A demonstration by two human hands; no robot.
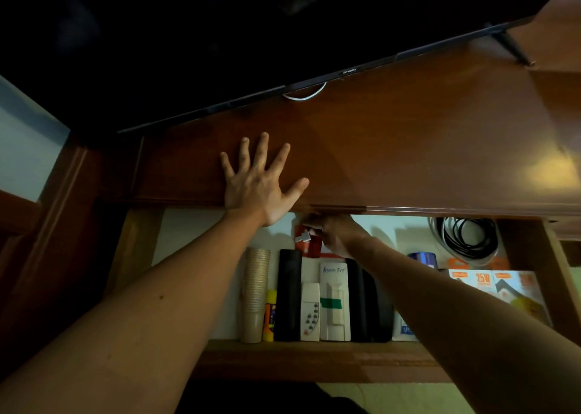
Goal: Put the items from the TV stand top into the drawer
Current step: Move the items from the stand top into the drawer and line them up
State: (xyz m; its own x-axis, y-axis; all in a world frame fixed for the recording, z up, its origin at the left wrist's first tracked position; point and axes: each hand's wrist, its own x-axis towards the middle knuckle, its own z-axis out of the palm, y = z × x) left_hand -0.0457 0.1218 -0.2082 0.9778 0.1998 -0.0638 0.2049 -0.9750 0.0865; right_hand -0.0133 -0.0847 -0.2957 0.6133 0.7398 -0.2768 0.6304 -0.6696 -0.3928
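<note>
The drawer stands pulled out below the brown TV stand top. My left hand lies flat on the stand top, fingers spread, holding nothing. My right hand is inside the drawer at its back, fingers closed on a small red packet with a white piece on it. Lined up in the drawer are a stack of paper cups, a yellow glue stick, a black remote, a white remote and a white remote holder.
A black TV stands on the stand top, with a white cable under its edge. At the drawer's right lie a coiled black cable, a blue tape roll and an orange-and-white box. A dark pouch lies beside the holder.
</note>
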